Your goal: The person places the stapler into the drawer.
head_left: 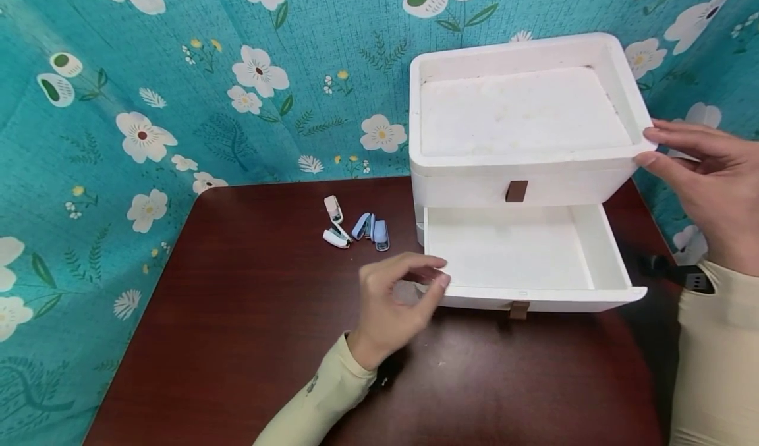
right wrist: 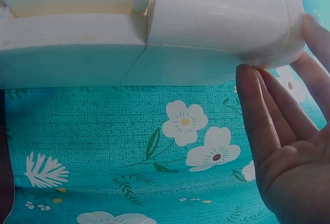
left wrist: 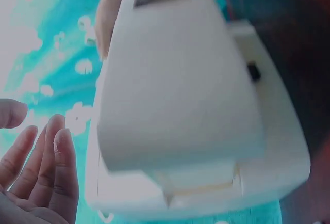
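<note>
A white two-drawer storage box (head_left: 427, 149) stands at the back right of the table. Its lower drawer (head_left: 607, 248) is pulled out, with a brown tab on the front. My left hand (head_left: 394, 301) hovers at the drawer's front left corner, thumb and fingers gently bent and apart. In the left wrist view those fingers (left wrist: 64, 177) show beside the box with nothing between them. At the box's upper right front corner, my right hand (head_left: 720, 182) holds on, thumb at the front and fingers along the side. The right wrist view shows its fingertips (right wrist: 247, 77) against the side wall.
On the table (head_left: 255, 314), left of the box, lie a small white stapler (head_left: 336, 237) and a small light blue stapler (head_left: 381, 233), both spread wide. A teal flowered cloth (head_left: 320, 103) hangs behind. The upper drawer, with a brown tab (head_left: 516, 191), is closed.
</note>
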{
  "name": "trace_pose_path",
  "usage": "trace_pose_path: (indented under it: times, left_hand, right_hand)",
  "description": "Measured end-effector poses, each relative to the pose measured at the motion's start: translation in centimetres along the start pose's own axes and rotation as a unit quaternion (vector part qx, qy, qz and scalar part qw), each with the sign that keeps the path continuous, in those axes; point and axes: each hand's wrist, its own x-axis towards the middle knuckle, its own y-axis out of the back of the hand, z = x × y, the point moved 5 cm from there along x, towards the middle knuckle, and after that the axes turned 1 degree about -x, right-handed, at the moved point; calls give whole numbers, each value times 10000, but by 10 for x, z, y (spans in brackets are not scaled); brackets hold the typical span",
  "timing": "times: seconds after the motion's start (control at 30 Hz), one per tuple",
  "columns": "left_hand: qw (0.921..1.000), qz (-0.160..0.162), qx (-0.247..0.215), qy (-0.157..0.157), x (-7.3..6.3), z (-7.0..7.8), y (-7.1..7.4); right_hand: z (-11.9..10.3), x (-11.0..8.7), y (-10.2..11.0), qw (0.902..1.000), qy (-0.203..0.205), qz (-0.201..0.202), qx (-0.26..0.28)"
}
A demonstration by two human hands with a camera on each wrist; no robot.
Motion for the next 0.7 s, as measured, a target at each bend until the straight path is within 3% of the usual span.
trace_pose_path:
  times: [0.23, 0.4, 0.53, 0.7]
  left_hand:
    - [9980, 434, 240, 389, 6, -18, 25]
    - [9932, 682, 374, 871, 7, -40, 35]
    - [9892, 778, 370, 1187, 6, -54, 43]
    - [9849, 757, 891, 1273, 8, -66, 51]
  right_hand:
    - [-1, 0, 0, 10000, 2, 16, 65]
    - [-1, 0, -1, 9999, 54, -24, 101]
    - [-1, 0, -1, 9997, 196, -83, 76]
    - [-1, 0, 0, 9998, 183, -41, 64]
